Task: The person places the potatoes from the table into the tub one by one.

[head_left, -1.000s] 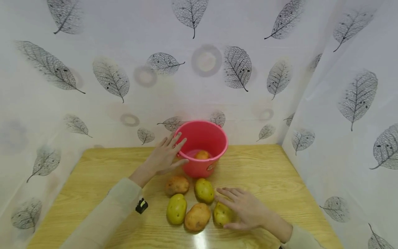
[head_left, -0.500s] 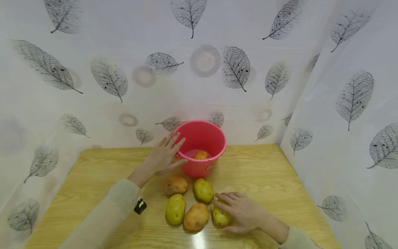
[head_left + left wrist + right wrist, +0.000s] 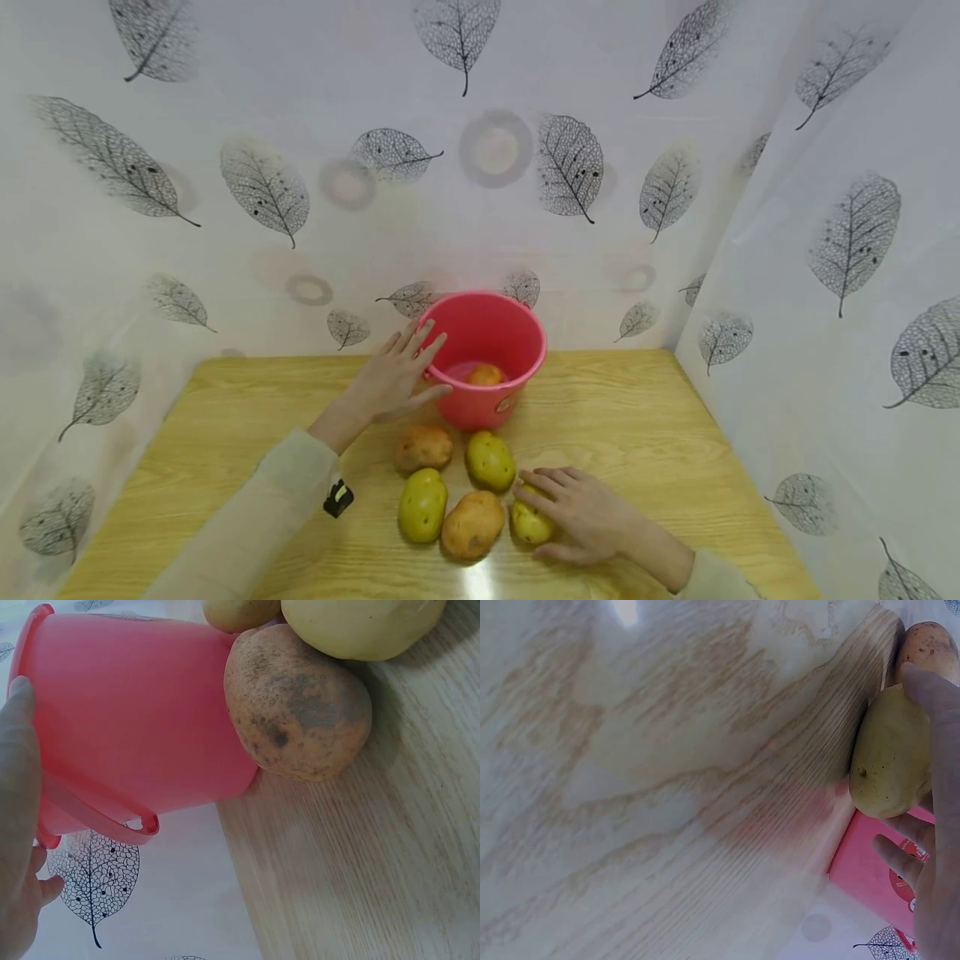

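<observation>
A pink bucket (image 3: 487, 329) stands at the back of the table with one brown potato (image 3: 485, 375) in it. My left hand (image 3: 390, 379) rests on its left rim, fingers spread and straight. At the front right, my right hand (image 3: 588, 517) lies over a yellow potato (image 3: 889, 757), thumb at one end and fingers on the far side; this potato sits on the table. To its left lie a brown potato (image 3: 472, 525) and a yellow one (image 3: 422, 506). Nearer the bucket are another yellow potato (image 3: 491, 460) and a dark-spotted brown one (image 3: 300, 705).
The wooden table (image 3: 637, 417) ends at a white leaf-print sheet (image 3: 480, 225) behind the bucket and along the sides. A pink handle (image 3: 97, 814) hangs on the bucket's side. A small black object (image 3: 339, 497) sits at my left sleeve.
My right hand has come down slightly, its fingers and thumb drawing in around the yellow potato. The left hand stays on the bucket rim, and the other potatoes stay where they were.
</observation>
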A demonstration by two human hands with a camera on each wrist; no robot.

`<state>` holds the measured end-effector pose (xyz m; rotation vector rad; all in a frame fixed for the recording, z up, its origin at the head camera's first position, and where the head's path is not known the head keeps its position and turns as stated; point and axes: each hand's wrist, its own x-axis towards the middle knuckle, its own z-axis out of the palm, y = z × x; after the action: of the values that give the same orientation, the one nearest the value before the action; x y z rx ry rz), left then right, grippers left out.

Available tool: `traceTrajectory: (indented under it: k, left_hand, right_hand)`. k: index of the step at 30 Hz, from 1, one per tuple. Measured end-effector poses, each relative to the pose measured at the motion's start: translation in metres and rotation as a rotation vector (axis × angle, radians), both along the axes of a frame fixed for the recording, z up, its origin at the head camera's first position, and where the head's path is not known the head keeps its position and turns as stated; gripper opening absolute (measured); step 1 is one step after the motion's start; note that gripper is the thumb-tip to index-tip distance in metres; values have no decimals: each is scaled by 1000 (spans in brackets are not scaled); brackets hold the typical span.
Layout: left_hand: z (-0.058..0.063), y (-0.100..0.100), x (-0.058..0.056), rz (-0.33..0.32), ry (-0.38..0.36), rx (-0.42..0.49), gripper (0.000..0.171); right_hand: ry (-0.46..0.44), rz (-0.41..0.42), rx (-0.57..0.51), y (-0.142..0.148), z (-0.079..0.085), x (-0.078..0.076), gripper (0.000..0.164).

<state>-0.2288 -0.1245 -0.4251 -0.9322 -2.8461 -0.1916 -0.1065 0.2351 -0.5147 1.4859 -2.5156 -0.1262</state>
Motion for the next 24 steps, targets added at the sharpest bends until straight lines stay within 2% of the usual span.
traceTrajectory:
  k: [18, 24]
  left_hand:
    - [-1, 0, 2, 2, 9, 13, 87]
    - [-1, -1, 1, -1, 4, 18, 88]
  right_hand:
    - [-23, -16, 27, -1, 3, 1, 78]
    - [-10, 1, 11, -1, 4, 1, 77]
